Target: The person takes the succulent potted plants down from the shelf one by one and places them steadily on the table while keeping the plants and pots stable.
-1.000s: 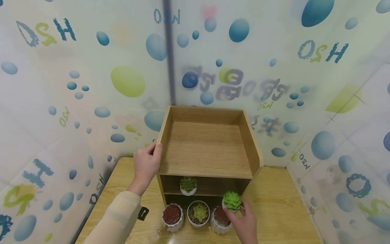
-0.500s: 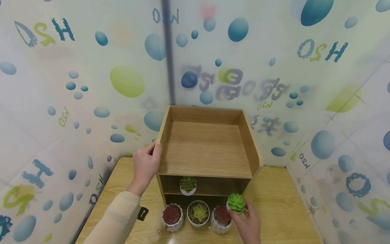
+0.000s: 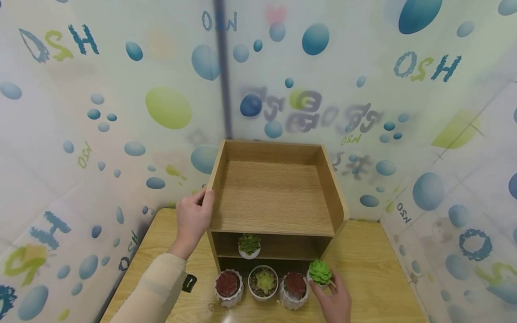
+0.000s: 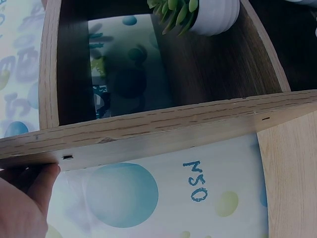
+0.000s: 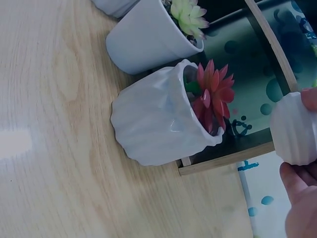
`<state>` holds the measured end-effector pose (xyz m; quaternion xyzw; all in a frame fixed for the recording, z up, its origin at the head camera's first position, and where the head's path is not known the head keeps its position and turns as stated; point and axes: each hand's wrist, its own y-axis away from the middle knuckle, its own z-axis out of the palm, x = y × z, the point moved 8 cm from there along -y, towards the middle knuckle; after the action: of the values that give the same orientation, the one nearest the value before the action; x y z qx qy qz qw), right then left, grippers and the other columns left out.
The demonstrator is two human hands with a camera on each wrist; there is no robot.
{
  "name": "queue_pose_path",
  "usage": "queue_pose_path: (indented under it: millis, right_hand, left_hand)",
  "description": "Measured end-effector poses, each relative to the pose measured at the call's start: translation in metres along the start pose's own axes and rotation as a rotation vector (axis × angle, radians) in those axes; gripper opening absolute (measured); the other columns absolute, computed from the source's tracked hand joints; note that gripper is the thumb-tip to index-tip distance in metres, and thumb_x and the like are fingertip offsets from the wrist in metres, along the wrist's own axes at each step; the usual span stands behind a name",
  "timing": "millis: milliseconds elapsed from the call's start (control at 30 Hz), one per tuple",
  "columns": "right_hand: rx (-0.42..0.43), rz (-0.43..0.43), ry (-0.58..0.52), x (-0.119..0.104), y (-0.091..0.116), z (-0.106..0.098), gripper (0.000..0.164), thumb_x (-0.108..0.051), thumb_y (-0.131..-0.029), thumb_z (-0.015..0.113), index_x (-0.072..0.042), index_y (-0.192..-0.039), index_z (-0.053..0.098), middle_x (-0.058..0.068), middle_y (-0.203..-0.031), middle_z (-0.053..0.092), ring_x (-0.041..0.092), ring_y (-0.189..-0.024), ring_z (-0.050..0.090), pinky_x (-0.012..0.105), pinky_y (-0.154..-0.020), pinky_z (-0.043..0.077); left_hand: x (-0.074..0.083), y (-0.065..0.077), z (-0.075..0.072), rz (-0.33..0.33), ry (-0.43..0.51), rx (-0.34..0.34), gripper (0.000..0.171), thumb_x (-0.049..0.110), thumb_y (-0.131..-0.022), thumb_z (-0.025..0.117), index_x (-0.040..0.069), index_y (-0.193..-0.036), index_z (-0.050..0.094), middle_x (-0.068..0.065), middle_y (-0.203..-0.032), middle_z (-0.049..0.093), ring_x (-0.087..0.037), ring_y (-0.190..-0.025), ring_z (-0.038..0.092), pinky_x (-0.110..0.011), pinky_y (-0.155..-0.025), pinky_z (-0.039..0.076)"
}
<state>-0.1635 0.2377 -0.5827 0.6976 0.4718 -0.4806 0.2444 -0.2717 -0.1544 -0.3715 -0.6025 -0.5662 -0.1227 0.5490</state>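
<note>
Two grips with curled fingers (image 5: pixel 293 181). In right hand (image 3: pixel 337 299), potted green succulent (image 3: pixel 320 272). In left hand (image 3: pixel 194 217), wooden shelf-unit side panel (image 3: pixel 218 176).

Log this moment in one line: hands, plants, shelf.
left hand: touches shelf at left side; right hand: holds bright green plant; on table: left red plant, yellow-green plant, right red plant; inside shelf: dark green plant

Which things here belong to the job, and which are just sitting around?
In use:
bright green succulent in a ridged white pot, in the right hand
brown wooden shelf unit, gripped by the left hand

Apparently idle:
two red succulents in fluted white pots
yellow-green succulent in a smooth white pot
dark green succulent in a white pot, shelved
</note>
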Motion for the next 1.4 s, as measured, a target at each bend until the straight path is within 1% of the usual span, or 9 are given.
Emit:
queue_pose_path:
  millis: [200,367,467,600,733,933,1067,1200,1400]
  right_hand:
    - [0.050,-0.026,-0.003,0.007,0.001,-0.002,0.060,0.000,-0.076,0.089,0.011,-0.128,0.062,0.028,-0.126,0.064,0.039,-0.117,0.062,0.002,-0.087,0.043]
    - [0.099,-0.033,-0.030,0.013,0.003,-0.005,0.059,0.002,-0.074,0.089,0.012,-0.126,0.062,0.028,-0.124,0.064,-0.009,-0.106,0.052,0.000,-0.085,0.043]
    - [0.128,-0.052,-0.039,0.015,0.004,-0.007,0.059,0.004,-0.073,0.089,0.013,-0.125,0.062,0.029,-0.122,0.064,-0.020,-0.102,0.042,0.000,-0.084,0.043]
    - [0.133,-0.050,-0.023,0.017,0.004,-0.007,0.060,0.003,-0.073,0.090,0.013,-0.125,0.062,0.030,-0.122,0.064,0.010,-0.109,0.061,-0.001,-0.083,0.042]
    - [0.102,0.000,-0.011,0.026,0.003,-0.006,0.061,0.001,-0.076,0.088,0.013,-0.128,0.060,0.031,-0.125,0.062,0.046,-0.117,0.061,0.004,-0.086,0.046]
    - [0.080,0.049,-0.007,0.038,0.003,-0.005,0.061,0.001,-0.077,0.088,0.013,-0.129,0.060,0.032,-0.128,0.062,0.048,-0.120,0.059,0.037,-0.094,0.057]
    - [0.074,0.069,0.006,0.044,0.003,-0.005,0.063,-0.001,-0.077,0.088,0.015,-0.130,0.058,0.034,-0.128,0.061,0.050,-0.121,0.058,0.034,-0.094,0.057]
    - [0.058,0.100,0.013,0.052,0.004,-0.004,0.064,-0.001,-0.079,0.086,0.017,-0.133,0.056,0.037,-0.130,0.058,0.054,-0.123,0.056,0.051,-0.098,0.050]
    - [0.023,0.174,0.015,0.068,0.005,0.000,0.072,-0.008,-0.080,0.088,0.019,-0.136,0.052,0.042,-0.133,0.055,0.056,-0.125,0.054,0.053,-0.101,0.048]
  left_hand:
    - [0.001,0.000,0.000,0.002,-0.002,-0.003,0.028,0.015,-0.101,0.063,-0.002,-0.119,0.074,-0.023,-0.083,0.076,-0.008,-0.050,0.053,-0.017,-0.043,0.039]
    - [0.002,0.001,0.000,0.006,-0.002,0.000,0.028,0.015,-0.101,0.062,-0.001,-0.120,0.074,-0.024,-0.088,0.076,-0.013,-0.056,0.060,-0.015,-0.045,0.041]
    - [0.002,0.001,0.000,0.005,0.001,-0.002,0.028,0.015,-0.101,0.062,-0.001,-0.120,0.075,-0.024,-0.087,0.076,-0.014,-0.055,0.059,-0.016,-0.045,0.040]
    - [0.002,0.001,0.001,0.001,0.007,-0.007,0.028,0.016,-0.102,0.062,-0.001,-0.120,0.074,-0.024,-0.088,0.076,-0.015,-0.055,0.061,-0.016,-0.045,0.041]
    - [0.001,0.001,0.001,-0.004,0.013,-0.012,0.029,0.017,-0.102,0.062,-0.001,-0.122,0.074,-0.025,-0.091,0.076,-0.024,-0.061,0.068,-0.015,-0.047,0.042]
    - [0.001,0.001,0.002,-0.014,0.008,-0.014,0.029,0.016,-0.102,0.061,-0.002,-0.122,0.073,-0.026,-0.095,0.076,-0.033,-0.070,0.073,-0.012,-0.050,0.044]
    - [0.001,0.001,0.002,-0.018,0.005,-0.018,0.030,0.017,-0.102,0.061,-0.002,-0.123,0.072,-0.026,-0.096,0.075,-0.033,-0.070,0.073,-0.013,-0.050,0.045]
    - [0.000,0.001,0.001,-0.017,0.003,-0.018,0.030,0.017,-0.102,0.061,-0.003,-0.123,0.072,-0.026,-0.096,0.075,-0.032,-0.069,0.072,-0.014,-0.050,0.044]
    - [0.001,0.001,0.000,-0.009,0.009,-0.011,0.029,0.016,-0.102,0.062,-0.001,-0.121,0.074,-0.024,-0.091,0.076,-0.019,-0.059,0.065,-0.015,-0.046,0.042]
